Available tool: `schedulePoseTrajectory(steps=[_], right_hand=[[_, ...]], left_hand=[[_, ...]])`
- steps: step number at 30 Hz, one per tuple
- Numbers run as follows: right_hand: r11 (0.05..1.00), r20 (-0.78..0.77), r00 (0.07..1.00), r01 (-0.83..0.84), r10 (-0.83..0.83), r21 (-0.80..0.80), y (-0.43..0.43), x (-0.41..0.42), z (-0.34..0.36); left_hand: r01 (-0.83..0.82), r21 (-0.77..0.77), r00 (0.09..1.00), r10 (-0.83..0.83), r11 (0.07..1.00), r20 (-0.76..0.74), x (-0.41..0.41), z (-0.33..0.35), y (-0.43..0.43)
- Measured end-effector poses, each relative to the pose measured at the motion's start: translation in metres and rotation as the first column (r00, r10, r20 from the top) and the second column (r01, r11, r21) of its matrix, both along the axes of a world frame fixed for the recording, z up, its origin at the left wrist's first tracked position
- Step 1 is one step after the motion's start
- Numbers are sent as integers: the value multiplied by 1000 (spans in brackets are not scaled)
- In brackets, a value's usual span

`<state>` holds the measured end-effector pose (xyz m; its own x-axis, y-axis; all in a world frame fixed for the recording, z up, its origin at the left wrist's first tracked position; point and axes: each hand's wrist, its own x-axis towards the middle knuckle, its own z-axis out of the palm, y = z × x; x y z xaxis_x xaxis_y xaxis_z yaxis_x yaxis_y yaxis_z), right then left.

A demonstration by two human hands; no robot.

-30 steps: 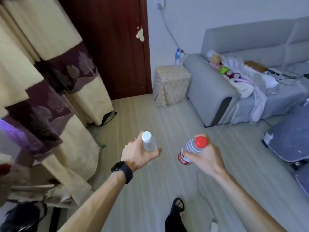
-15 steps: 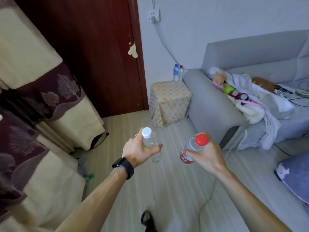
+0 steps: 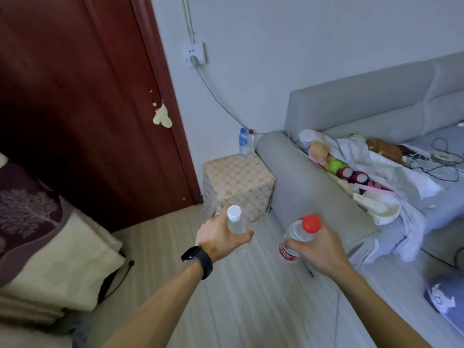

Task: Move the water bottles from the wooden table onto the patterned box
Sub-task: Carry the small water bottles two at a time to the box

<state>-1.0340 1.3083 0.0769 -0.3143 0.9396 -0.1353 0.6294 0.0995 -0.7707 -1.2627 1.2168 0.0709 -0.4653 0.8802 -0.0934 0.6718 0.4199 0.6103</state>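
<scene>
Pale plank floor [image 3: 241,297], white wall, dark red door [image 3: 82,101] at left, grey sofa [image 3: 313,187] at right. Between door and sofa arm stands the patterned box [image 3: 238,182], against the wall.

2 bottles already stand upright at the box's back right corner, touching or nearly so: a blue-cap bottle [image 3: 242,141] and, just right of it, a dark-cap bottle [image 3: 250,141].

Left hand [image 3: 221,237], black watch [image 3: 198,259] on its wrist, is clamped around a clear white-cap bottle [image 3: 236,223]; thumb wraps across the front, cap sticks up above the fist. Bottle held roughly upright.

Right hand [image 3: 316,249] is closed around a red-cap bottle [image 3: 300,233] with a red label, tilted with the cap up and to the right.

Both held bottles are in the air over the floor, short of the box's near side; the white-cap one overlaps the box's front face in view, the red-cap one sits in front of the sofa arm.

Sofa seat carries heaped clothes, soft toys, cables. Wall socket [image 3: 193,52] above the box, cord running down toward the sofa.
</scene>
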Motion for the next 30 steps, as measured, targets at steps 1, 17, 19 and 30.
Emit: schedulePoseTrajectory(steps=[1, 17, 19, 30], right_hand=[[1000, -1, 1000, 8, -8, 9, 19, -8, 0], [987, -38, 993, -114, 111, -115, 369, -128, -38], [982, -20, 991, -132, 131, -134, 406, -144, -43], [950, 102, 980, -137, 171, -279, 566, -250, -116]], left_hand=[[13, -3, 1000, -13, 1000, 1, -8, 0, 21], [-23, -94, 995, 32, 995, 92, -115, -39, 354], [-65, -113, 991, 77, 991, 109, -129, -48, 383], [-143, -301, 952, 215, 943, 219, -213, -132, 528]])
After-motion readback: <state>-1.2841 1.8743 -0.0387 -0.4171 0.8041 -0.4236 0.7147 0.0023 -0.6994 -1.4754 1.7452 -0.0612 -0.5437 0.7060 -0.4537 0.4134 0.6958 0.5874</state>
